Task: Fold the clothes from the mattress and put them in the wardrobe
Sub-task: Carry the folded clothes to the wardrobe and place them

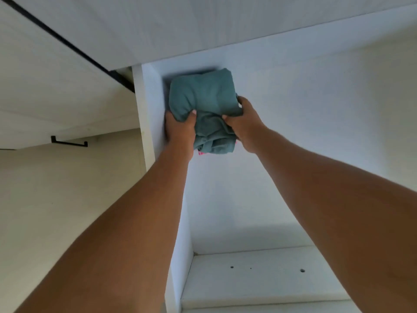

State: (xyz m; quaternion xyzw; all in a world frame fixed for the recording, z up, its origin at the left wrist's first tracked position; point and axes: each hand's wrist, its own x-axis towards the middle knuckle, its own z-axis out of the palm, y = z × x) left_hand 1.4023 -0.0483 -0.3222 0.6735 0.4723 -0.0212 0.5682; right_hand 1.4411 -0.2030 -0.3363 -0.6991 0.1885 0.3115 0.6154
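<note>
1. Wardrobe (293, 109): open white compartment with smooth, flat, matte panels. The only contents seen are one teal bundle (203, 96).
2. The bundle is pushed into the far left corner, against the side panel (155, 105) and just under the top board (203, 30). Can't tell what it rests on.
3. Bundle: soft knit-looking cloth, folded into a rough block. The far end is smooth and rounded; the near end is creased with loose folds.
4. A sliver of pink cloth (200, 152) shows at the bundle's near bottom edge, under the teal. Can't tell if it's a separate item.
5. Left hand (179, 129): clamped on the bundle's left near corner, thumb pressed on the front of the cloth, fingers hidden behind. The back of the hand is up against the side panel.
6. Right hand (246, 127): clamped on the right near side, thumb dug into the folds, fingers wrapped round the edge. The hands are apart with the bundle between them, both arms stretched out.
7. Top board: pale, with a faint wood-grain texture.
8. Lower board (259, 279): white, flat, with small dark holes (302, 270) in a row.
9. Left of the side panel: a cream door (56, 86) with a thin black bar handle (68, 143), straight with bent ends.
</note>
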